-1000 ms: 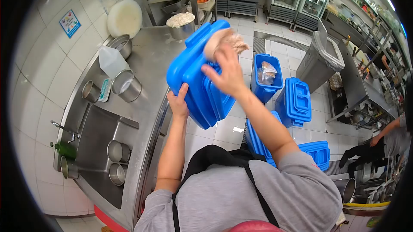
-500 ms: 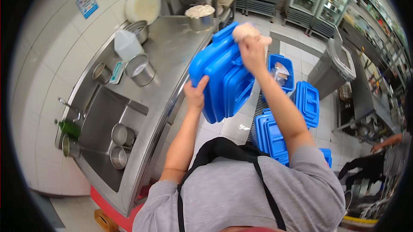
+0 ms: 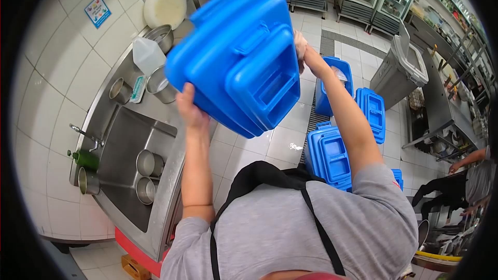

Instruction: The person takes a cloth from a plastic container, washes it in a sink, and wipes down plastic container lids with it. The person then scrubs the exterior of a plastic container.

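A large blue plastic bin lid [image 3: 218, 67], with a raised panel and a recess, is held up tilted over the counter's edge. My left hand [image 3: 191, 110] is closed on its lower left edge, thumb on the near face and the other fingers partly hidden. At the lid's right edge, my right hand [image 3: 306, 54] is mostly hidden; a pale, crumpled cloth-like piece [image 3: 299, 44] shows there. I cannot tell whether those fingers also grip the lid. On the floor beyond my right forearm stands an uncovered blue bin [image 3: 327, 96] with something in clear plastic inside.
Lidded blue bins [image 3: 332, 155] stand on the floor to the right, near a grey bin [image 3: 399, 67]. Left is a steel counter with a sink [image 3: 122, 160] holding metal pots [image 3: 149, 163]. A plastic jug [image 3: 148, 56] stands behind. Another person [image 3: 474, 176] is at far right.
The lid has come up and left, nearer to me, and its face has turned more towards me. The pale piece in my right hand has dropped mostly behind the lid's edge.
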A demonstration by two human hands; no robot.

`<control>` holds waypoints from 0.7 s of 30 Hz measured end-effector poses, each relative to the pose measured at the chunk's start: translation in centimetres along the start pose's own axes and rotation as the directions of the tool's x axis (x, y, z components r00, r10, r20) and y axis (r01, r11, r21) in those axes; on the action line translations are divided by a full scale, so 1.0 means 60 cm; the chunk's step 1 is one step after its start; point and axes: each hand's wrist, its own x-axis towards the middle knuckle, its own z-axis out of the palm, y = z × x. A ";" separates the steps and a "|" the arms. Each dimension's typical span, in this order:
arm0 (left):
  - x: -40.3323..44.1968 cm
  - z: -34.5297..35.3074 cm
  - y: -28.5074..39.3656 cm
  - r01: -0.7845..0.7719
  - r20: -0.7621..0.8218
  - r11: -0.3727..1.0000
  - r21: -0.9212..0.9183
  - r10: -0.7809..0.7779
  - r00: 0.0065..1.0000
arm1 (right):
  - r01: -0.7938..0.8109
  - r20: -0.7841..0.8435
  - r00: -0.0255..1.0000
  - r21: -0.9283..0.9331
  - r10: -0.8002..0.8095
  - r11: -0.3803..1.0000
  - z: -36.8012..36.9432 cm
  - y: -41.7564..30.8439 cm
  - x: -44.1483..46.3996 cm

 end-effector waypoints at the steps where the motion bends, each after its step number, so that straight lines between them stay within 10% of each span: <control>1: 0.019 -0.009 0.011 -0.029 0.043 1.000 -0.001 0.029 0.999 | 0.053 -0.007 0.999 -0.028 -0.054 0.998 -0.007 0.012 -0.012; 5: 0.125 -0.005 0.047 0.204 0.105 0.978 -0.051 -0.198 0.975 | 0.055 0.183 0.982 -0.037 -0.048 0.998 -0.043 0.006 -0.077; 7: 0.201 -0.001 0.025 0.112 0.045 0.972 0.206 -0.124 0.991 | 0.070 0.232 0.965 0.213 -0.121 0.975 -0.016 -0.014 -0.127; 9: 0.260 -0.007 -0.006 0.381 -0.250 0.788 0.484 -0.293 0.923 | 0.234 0.071 0.952 0.460 -0.299 0.856 0.054 -0.057 -0.174; 12: 0.243 -0.020 -0.044 -0.106 -0.039 0.559 0.822 0.240 0.970 | 0.354 0.012 0.918 0.427 -0.396 0.832 0.106 -0.092 -0.191; 13: 0.162 0.044 -0.038 0.020 -0.073 0.892 0.451 0.015 0.997 | 0.399 0.016 0.899 0.382 -0.437 0.834 0.121 -0.099 -0.194; 15: 0.076 0.061 -0.101 0.061 0.106 0.835 0.547 -0.141 0.984 | 0.497 0.078 0.857 0.138 -0.510 0.857 0.152 -0.098 -0.189; 16: 0.039 0.113 -0.096 0.135 -0.061 0.800 0.585 -0.123 0.991 | 0.532 0.152 0.842 -0.069 -0.518 0.844 0.164 -0.088 -0.191; 19: 0.054 0.079 -0.160 0.240 -0.221 0.940 0.243 -0.188 0.957 | 0.777 0.263 0.618 -0.342 -0.741 0.528 0.209 -0.085 -0.193; 21: 0.063 0.052 -0.195 0.049 -0.102 0.995 0.082 -0.041 0.994 | 0.724 0.285 0.681 -0.403 -0.675 0.560 0.228 -0.082 -0.206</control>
